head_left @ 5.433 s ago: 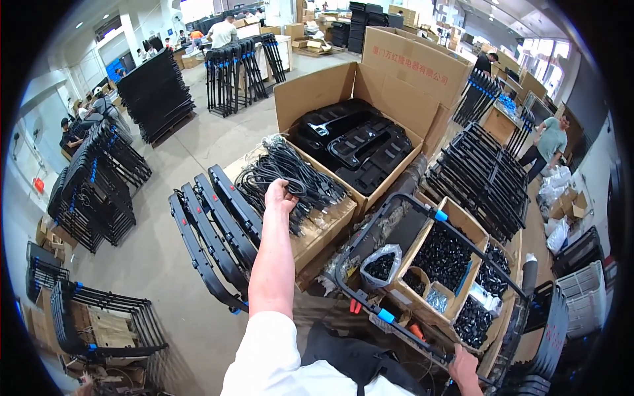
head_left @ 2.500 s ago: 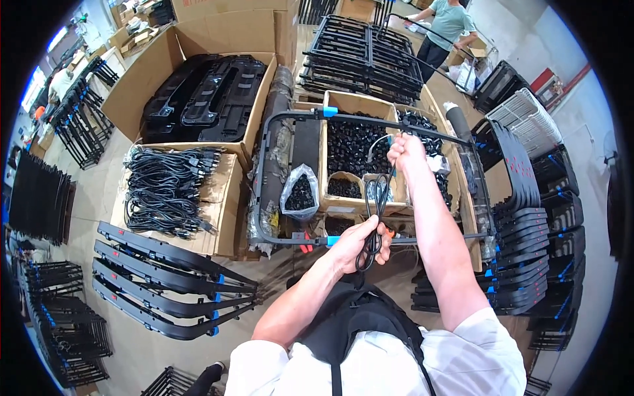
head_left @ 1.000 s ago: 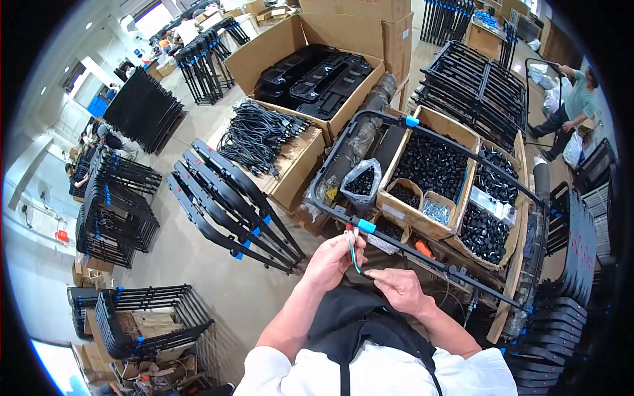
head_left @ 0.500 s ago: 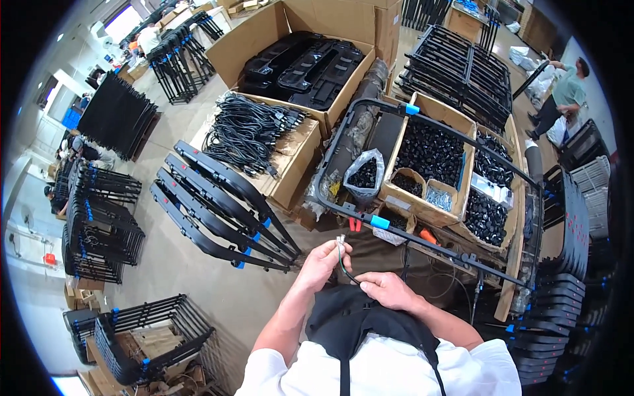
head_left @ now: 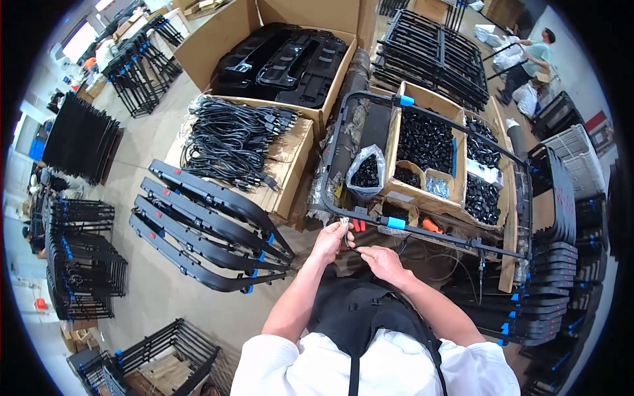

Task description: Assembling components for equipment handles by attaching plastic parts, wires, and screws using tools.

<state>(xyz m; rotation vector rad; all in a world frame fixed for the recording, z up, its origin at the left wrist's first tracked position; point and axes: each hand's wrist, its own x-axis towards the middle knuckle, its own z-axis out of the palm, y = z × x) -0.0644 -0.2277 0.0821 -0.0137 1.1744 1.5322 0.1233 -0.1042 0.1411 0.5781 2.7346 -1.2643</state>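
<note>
My left hand [head_left: 329, 240] is closed at the near left corner of a black tubular frame [head_left: 366, 216], pinching the white terminals [head_left: 344, 222] of a power cable. Green and pale wires come out of the cable's black sheath just below the fingers. To the right, my right hand [head_left: 384, 263] grips the sheathed part of the same cable between thumb and fingers. The cable's far end is hidden. A blue wrap [head_left: 396, 223] sits on the frame's near bar, and red clips [head_left: 357, 225] show under the bar beside my left hand.
Cardboard bins of small black parts [head_left: 426, 142] stand inside the frame, with a plastic bag of parts [head_left: 366, 173] alongside. Bundled black cables [head_left: 231, 142] lie on a carton at left. Curved black panels [head_left: 198, 224] lean nearer. A person [head_left: 528, 66] stands at far right.
Both hands have moved forward, bringing the cable's terminals up to the frame's near bar. The view has shifted a little. The grip on the cable stays.
</note>
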